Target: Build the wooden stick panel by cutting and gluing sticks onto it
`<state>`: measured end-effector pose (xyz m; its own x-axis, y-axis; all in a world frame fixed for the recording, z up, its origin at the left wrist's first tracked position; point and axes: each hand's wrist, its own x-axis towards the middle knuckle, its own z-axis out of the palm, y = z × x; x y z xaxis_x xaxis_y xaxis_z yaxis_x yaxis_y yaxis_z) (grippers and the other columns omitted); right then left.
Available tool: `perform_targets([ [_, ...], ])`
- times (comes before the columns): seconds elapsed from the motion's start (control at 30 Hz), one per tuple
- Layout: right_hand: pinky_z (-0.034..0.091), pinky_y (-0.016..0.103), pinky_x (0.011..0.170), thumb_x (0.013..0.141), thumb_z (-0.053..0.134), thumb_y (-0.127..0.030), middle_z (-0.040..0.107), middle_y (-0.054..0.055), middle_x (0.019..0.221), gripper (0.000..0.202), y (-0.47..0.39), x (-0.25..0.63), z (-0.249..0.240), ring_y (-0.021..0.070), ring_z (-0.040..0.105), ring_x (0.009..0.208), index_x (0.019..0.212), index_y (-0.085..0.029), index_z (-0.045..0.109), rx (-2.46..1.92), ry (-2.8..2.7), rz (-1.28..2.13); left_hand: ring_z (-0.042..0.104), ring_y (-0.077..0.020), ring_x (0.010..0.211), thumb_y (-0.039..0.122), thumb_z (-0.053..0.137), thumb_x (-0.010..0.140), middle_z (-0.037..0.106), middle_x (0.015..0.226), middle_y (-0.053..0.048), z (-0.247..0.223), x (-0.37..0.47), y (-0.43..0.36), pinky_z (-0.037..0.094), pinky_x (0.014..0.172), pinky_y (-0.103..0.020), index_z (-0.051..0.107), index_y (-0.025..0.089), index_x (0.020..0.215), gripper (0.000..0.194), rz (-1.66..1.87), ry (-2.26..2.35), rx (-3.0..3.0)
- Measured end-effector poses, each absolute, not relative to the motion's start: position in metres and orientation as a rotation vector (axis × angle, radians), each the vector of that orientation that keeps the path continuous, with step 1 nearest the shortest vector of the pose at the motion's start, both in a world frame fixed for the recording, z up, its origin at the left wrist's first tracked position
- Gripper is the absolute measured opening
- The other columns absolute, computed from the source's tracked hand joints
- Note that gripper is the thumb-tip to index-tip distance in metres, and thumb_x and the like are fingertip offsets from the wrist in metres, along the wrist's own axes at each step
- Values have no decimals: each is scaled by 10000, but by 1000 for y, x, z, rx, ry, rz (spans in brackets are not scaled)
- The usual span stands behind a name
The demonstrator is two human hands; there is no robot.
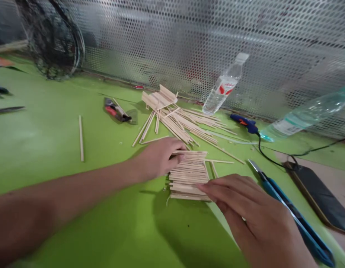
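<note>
Stick panel: A panel of narrow wooden sticks [189,172], laid side by side, is held between two bare hands above a green tabletop [105,227].
Left grip: The panel's far left corner is grasped by the left hand [162,155], with the thumb and fingers pinched at its edge.
Right grip: The panel's right side is touched by the fingertips of the right hand [247,208]; whether it is clenched there cannot be told.
Clear bottle: Beyond the grip and to its right, a capped bottle with a red and white label [221,87] is leaned against a perforated metal screen [150,41]; its fill cannot be made out.
Green-tinted bottle: Farther right of the grip, a second bottle [306,113] is tilted against the same screen, its contents likewise unclear.
Tray-like stick piece: Directly beyond the left hand, a small wooden piece with raised sides [159,99] is seen beside loose sticks [183,124], spread between it and the grip.
Blue glue gun: Beyond the right hand, a corded gun [246,123] is seen near the green-tinted bottle's base.
Right of the grip: A teal-handled cutter [295,216] and a dark phone [320,193] are laid out.
Left of the grip: A single stick [81,138] is set well apart; a red and black tool [116,110] is placed farther off, with coiled wire [56,41] behind.
</note>
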<state>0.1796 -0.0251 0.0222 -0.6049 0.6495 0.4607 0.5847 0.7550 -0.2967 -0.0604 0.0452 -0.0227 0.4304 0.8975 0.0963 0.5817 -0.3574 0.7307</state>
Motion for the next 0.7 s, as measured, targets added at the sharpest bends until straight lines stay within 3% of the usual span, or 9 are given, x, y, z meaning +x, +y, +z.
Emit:
perform_targets([
  [0.17, 544, 303, 823, 964, 478, -21, 762, -10, 1040, 387, -27, 173, 14, 143, 685, 960, 1132, -277, 715, -940, -2361, 234, 669, -215, 966, 324, 544, 996, 721, 1101, -79, -25, -60, 46, 549, 836, -401, 692, 188, 1098, 225, 711, 1205, 2137],
  [0.7, 512, 341, 878, 941, 457, 33, 761, -16, 1048, 412, -29, 183, 9, 141, 662, 985, 1125, -244, 701, -969, -2346, 248, 671, -193, 956, 319, 583, 998, 735, 1080, -43, -22, -60, 45, 546, 852, -388, 702, 201, 1109, 201, 712, 1249, 2224],
])
